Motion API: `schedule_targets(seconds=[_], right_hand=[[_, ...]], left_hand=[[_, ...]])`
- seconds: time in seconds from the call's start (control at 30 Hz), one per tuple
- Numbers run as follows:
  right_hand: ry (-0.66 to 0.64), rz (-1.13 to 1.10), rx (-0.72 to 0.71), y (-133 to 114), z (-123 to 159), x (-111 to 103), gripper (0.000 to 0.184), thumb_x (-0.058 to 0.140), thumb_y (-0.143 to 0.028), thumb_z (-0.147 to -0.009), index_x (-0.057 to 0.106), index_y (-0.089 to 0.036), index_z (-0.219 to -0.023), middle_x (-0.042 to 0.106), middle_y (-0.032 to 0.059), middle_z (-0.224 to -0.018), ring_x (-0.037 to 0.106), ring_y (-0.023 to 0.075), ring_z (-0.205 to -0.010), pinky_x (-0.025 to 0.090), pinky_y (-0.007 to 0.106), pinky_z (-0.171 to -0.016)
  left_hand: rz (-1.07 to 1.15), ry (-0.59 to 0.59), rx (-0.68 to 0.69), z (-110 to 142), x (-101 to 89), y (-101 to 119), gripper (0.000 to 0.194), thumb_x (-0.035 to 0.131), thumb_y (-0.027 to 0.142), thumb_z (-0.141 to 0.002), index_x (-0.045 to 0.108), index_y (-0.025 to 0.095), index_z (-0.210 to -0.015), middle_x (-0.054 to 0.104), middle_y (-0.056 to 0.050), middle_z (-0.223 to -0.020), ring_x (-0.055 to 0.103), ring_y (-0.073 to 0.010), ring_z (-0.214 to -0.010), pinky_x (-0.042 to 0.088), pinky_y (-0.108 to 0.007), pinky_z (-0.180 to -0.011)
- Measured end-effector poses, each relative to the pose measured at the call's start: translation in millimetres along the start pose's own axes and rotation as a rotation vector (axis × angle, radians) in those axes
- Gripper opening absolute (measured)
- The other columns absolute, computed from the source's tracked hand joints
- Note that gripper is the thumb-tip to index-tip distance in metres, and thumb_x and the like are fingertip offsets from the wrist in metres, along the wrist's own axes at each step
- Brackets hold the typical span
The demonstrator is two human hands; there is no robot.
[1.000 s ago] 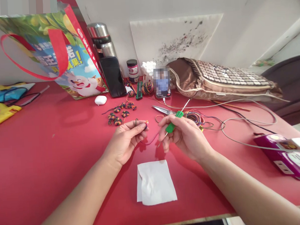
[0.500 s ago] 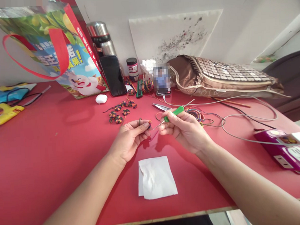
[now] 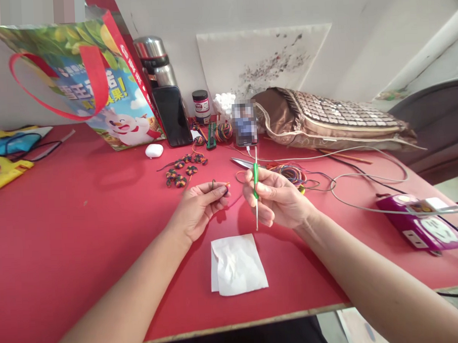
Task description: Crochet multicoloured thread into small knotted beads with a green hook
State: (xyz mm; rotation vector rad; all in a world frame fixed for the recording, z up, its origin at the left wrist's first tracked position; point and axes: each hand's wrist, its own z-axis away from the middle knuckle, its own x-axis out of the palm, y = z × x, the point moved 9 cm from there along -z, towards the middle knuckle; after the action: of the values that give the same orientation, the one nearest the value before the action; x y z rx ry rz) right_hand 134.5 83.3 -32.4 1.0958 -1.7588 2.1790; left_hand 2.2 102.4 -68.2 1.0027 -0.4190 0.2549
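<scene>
Between thumb and fingers, my left hand (image 3: 202, 208) pinches a small piece of multicoloured crochet work (image 3: 226, 188), mostly covered by the fingertips. A thin pinkish thread (image 3: 236, 201) runs from it toward my right hand. My right hand (image 3: 273, 195) holds a green-handled crochet hook (image 3: 256, 180) almost upright, its metal tip pointing down, apart from the crochet work. Beyond my left hand lies a chain of knotted, multicoloured rosettes (image 3: 181, 180). A coil of multicoloured cord (image 3: 292, 174) and partly hidden scissors (image 3: 243, 163) lie behind my right hand.
A folded white tissue (image 3: 239, 267) lies in front of my hands on the red table (image 3: 84, 248). At the back stand a shopping bag (image 3: 123, 110), a flask (image 3: 153, 58) and two phones. On the right are a brown bag (image 3: 336, 116), a looping cable and a purple power strip (image 3: 421, 224).
My right hand has swung the crochet hook from slanted to nearly vertical; its tip, near the left fingers half a second ago, is now lower and farther away. My left hand keeps its pinch.
</scene>
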Motion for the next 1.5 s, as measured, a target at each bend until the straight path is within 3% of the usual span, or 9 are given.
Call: schedule_targets(seconds=[0.17, 0.37, 0.53, 0.63, 0.73, 0.87, 1.1, 1.3, 1.5], right_hand=[[-0.062, 0.130, 0.110, 12.9, 0.6, 3.9, 0.042, 0.083, -0.044, -0.084, 0.057, -0.024, -0.110, 0.080, -0.0022, -0.069, 0.054, 0.0108, -0.030, 0.038, 0.018, -0.028], [0.060, 0.422, 0.040, 11.2, 2.8, 1.1, 0.044, 0.052, -0.060, -0.104, 0.065, -0.020, -0.118, 0.070, -0.0041, -0.051, 0.032, 0.0076, -0.023, 0.019, 0.018, -0.028], [0.171, 0.766, -0.247, -13.4, 11.1, 10.7, 0.027, 0.055, -0.037, -0.099, 0.070, -0.019, -0.086, 0.065, -0.0032, -0.050, 0.046, 0.0082, -0.039, 0.039, 0.021, -0.047], [0.221, 0.915, -0.369, -22.8, 17.2, 18.2, 0.023, 0.056, -0.027, -0.094, 0.066, -0.020, -0.075, 0.064, -0.0023, -0.053, 0.049, 0.0094, -0.046, 0.041, 0.024, -0.053], [0.246, 0.863, -0.393, -26.6, 19.7, 17.4, 0.024, 0.057, -0.028, -0.096, 0.063, -0.021, -0.074, 0.064, -0.0024, -0.055, 0.051, 0.0099, -0.048, 0.041, 0.025, -0.053], [0.303, 0.555, -0.364, -31.1, 17.4, -1.1, 0.027, 0.068, -0.044, -0.097, 0.060, -0.023, -0.081, 0.067, -0.0030, -0.061, 0.049, 0.0089, -0.042, 0.035, 0.023, -0.040], [0.332, 0.208, -0.287, -23.9, 5.8, -18.2, 0.038, 0.098, -0.039, -0.068, 0.070, -0.019, -0.084, 0.061, -0.0060, -0.064, 0.041, 0.0042, -0.044, 0.030, 0.021, -0.042], [0.378, 0.252, -0.437, -33.7, 17.9, -20.9, 0.019, 0.091, -0.037, -0.081, 0.083, -0.020, -0.087, 0.066, -0.0025, -0.066, 0.060, 0.0096, -0.056, 0.048, 0.025, -0.057], [0.333, 0.397, -0.388, -28.0, 18.4, -26.3, 0.026, 0.087, -0.047, -0.089, 0.088, -0.022, -0.098, 0.074, 0.0007, -0.067, 0.070, 0.0135, -0.060, 0.057, 0.026, -0.060]], left_hand=[[-0.013, -0.011, 0.011, -1.8, -1.8, 0.2, 0.015, 0.088, -0.002, -0.077, 0.078, 0.009, -0.073, 0.075, -0.004, -0.067, 0.066, -0.0067, -0.051, 0.058, -0.015, -0.058], [-0.031, -0.026, 0.024, -1.9, -2.1, 1.2, 0.016, 0.085, -0.003, -0.079, 0.077, 0.009, -0.073, 0.075, -0.004, -0.068, 0.065, -0.0069, -0.053, 0.058, -0.015, -0.059], [-0.043, -0.026, 0.039, -2.6, -0.7, 1.3, 0.013, 0.083, -0.002, -0.080, 0.078, 0.008, -0.074, 0.072, -0.004, -0.065, 0.065, -0.0070, -0.051, 0.057, -0.014, -0.056], [-0.055, -0.040, 0.053, -2.6, 0.9, 2.1, 0.012, 0.087, 0.000, -0.077, 0.078, 0.008, -0.073, 0.072, -0.003, -0.065, 0.066, -0.0068, -0.053, 0.056, -0.014, -0.056], [-0.071, -0.059, 0.058, -2.2, 2.4, 2.6, 0.015, 0.092, 0.003, -0.073, 0.078, 0.008, -0.073, 0.072, -0.003, -0.067, 0.065, -0.0062, -0.053, 0.055, -0.014, -0.056], [-0.087, -0.074, 0.045, -3.5, 1.8, 1.8, 0.016, 0.095, 0.005, -0.071, 0.079, 0.009, -0.074, 0.075, -0.004, -0.069, 0.066, -0.0063, -0.054, 0.055, -0.014, -0.057], [-0.029, -0.028, 0.030, -7.9, -4.6, 3.7, 0.016, 0.084, -0.005, -0.077, 0.079, 0.010, -0.073, 0.076, -0.003, -0.066, 0.067, -0.0067, -0.051, 0.057, -0.013, -0.055], [0.056, 0.028, 0.032, -3.1, -4.6, 6.6, 0.025, 0.073, -0.010, -0.085, 0.077, 0.010, -0.070, 0.074, -0.003, -0.063, 0.067, -0.0059, -0.051, 0.056, -0.011, -0.054], [0.120, 0.028, -0.006, 2.7, -1.4, 3.5, 0.026, 0.067, -0.007, -0.092, 0.078, 0.008, -0.075, 0.075, -0.006, -0.064, 0.065, -0.0053, -0.048, 0.053, -0.010, -0.049]])
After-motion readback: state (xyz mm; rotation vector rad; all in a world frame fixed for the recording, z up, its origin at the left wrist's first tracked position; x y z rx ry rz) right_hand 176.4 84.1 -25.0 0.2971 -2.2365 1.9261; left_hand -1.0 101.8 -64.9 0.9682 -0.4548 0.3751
